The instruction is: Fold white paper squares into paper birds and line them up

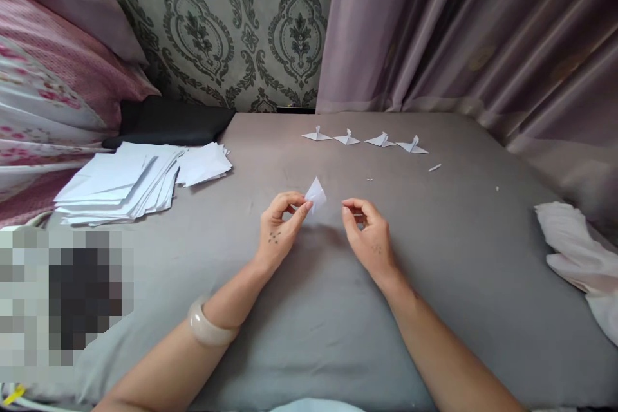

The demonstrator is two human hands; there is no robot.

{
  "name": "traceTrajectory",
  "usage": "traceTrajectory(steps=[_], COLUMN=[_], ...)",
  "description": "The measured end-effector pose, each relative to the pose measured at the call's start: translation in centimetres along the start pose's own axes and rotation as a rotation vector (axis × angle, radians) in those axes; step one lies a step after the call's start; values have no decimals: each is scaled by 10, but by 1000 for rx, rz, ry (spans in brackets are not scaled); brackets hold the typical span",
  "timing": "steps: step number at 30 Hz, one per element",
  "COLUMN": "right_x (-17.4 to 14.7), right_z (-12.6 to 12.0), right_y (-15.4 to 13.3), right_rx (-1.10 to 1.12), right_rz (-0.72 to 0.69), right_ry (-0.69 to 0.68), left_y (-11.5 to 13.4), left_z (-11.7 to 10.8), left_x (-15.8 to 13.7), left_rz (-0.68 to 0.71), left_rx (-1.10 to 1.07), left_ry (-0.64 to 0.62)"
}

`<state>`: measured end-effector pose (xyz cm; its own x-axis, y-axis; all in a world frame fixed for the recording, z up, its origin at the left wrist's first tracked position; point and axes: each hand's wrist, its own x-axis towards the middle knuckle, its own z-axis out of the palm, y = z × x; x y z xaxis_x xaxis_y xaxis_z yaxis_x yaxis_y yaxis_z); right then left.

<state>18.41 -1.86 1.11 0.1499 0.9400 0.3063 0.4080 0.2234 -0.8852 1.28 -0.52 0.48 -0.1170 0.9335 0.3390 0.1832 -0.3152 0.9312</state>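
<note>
My left hand (pixel 284 222) pinches a small folded piece of white paper (pixel 316 194) between thumb and fingertips. The paper is diamond-shaped, with one point upward, held over the grey sheet. To its right, apart from the paper, is my right hand (pixel 369 232), its thumb and fingers curled together in a pinch. Nothing shows between its fingertips. Beyond my hands, several folded paper cranes (pixel 346 137) with spread wings stand in a row on the sheet.
Stacks of white paper sheets (pixel 116 183) and smaller paper squares (pixel 203 164) lie at the left. Behind them is a black flat item (pixel 174 121). Paper scraps (pixel 435 167) lie beyond my right hand. White crumpled cloth (pixel 574 244) sits at the right edge. Curtains (pixel 434 26) hang behind.
</note>
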Motion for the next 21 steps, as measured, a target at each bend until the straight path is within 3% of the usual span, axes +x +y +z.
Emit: traceTrajectory(steps=[6, 21], right_x=[-6, -1], right_z=[-3, -11], right_y=[-13, -14], right_rx=[72, 149], right_rz=[-135, -117], right_ry=[-69, -175], left_y=[14, 16], left_z=[1, -1], left_x=[-7, -13], left_rz=[143, 160], left_rx=[-49, -64], left_ry=[-31, -197])
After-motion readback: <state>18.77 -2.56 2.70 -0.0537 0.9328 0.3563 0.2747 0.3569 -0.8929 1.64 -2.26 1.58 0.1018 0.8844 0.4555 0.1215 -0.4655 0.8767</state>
